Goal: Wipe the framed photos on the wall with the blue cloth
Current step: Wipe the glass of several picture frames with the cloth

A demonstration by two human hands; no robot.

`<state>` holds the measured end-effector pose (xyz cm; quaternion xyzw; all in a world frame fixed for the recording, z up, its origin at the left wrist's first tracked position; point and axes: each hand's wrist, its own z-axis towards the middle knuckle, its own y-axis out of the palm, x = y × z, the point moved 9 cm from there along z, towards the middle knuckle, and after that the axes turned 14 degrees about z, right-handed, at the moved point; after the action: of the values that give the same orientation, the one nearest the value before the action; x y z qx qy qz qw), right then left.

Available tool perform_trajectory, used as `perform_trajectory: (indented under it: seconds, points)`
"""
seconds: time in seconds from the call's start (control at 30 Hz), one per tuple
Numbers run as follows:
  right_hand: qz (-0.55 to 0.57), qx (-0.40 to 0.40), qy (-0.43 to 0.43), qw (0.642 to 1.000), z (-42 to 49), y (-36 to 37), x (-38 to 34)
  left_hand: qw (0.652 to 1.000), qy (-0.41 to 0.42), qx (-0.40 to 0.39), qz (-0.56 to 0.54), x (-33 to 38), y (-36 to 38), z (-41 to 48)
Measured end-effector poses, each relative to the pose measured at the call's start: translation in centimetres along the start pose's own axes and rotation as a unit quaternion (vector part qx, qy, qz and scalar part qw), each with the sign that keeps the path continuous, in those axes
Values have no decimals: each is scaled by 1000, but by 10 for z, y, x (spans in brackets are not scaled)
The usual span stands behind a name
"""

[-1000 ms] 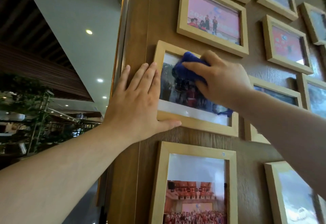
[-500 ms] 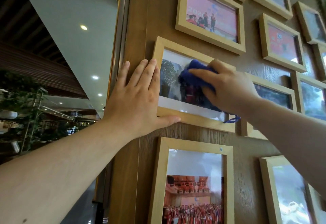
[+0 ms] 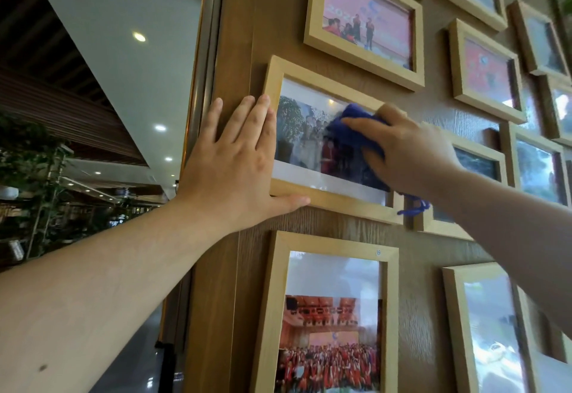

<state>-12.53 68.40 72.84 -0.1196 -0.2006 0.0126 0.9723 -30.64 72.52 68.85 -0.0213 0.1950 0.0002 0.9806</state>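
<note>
At picture centre, the left hand point(image 3: 235, 163), spread flat, steadies the framed photo point(image 3: 312, 132) while the right hand point(image 3: 411, 151) presses the bunched blue cloth point(image 3: 349, 126) onto its glass.

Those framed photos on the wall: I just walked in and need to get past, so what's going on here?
A person is cleaning the framed photo in the middle of the left column. Their right hand presses a blue cloth against the right part of its glass, while the left hand lies flat against the frame's left edge, thumb under its bottom rail. The other frames around it are not being touched.
</note>
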Motion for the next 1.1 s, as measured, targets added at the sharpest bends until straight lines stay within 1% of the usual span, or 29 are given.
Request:
perform_trajectory:
  seconds: [0.07,0.13,0.17,0.23,0.33,0.37,0.43,0.5,0.6,0.67,0.73,0.87,1.03,1.1]
  points:
    - [-3,22,63,998,0,-3,19,1000,0,-1,-2,0,0,0]
    - [3,22,86,996,-3,0,20,1000,0,-1,-3,1,-1,0]
    - [19,16,83,996,-7,3,14,1000,-1,0,-4,1,-1,0]
    - [52,-15,35,998,-20,10,-10,1000,-3,3,-7,0,-2,0]
    - [63,-85,-89,990,-45,21,-45,1000,-3,9,-14,1,-4,0]
    - [56,-90,-109,988,-49,21,-45,1000,-3,10,-14,1,-4,0]
    - [20,-82,-120,989,-46,20,-33,1000,-2,11,-12,0,-4,0]
    - [-10,-59,-79,995,-38,14,-12,1000,0,11,-9,0,-3,0]
    - [-19,-10,42,999,-27,-1,24,1000,-1,10,-6,1,-2,-1]
    - [-43,-3,78,996,-25,-3,31,1000,-2,9,-3,1,-1,-1]
    - [-63,-5,84,994,-25,-3,28,1000,-2,11,-2,1,-1,-1]
    - [-38,-33,112,992,-42,4,24,1000,-2,17,-4,0,-1,-1]
    - [-8,-104,62,993,-74,16,7,1000,-5,16,-10,1,0,0]
    - [12,-111,56,992,-82,14,2,1000,-4,14,-11,0,-1,0]
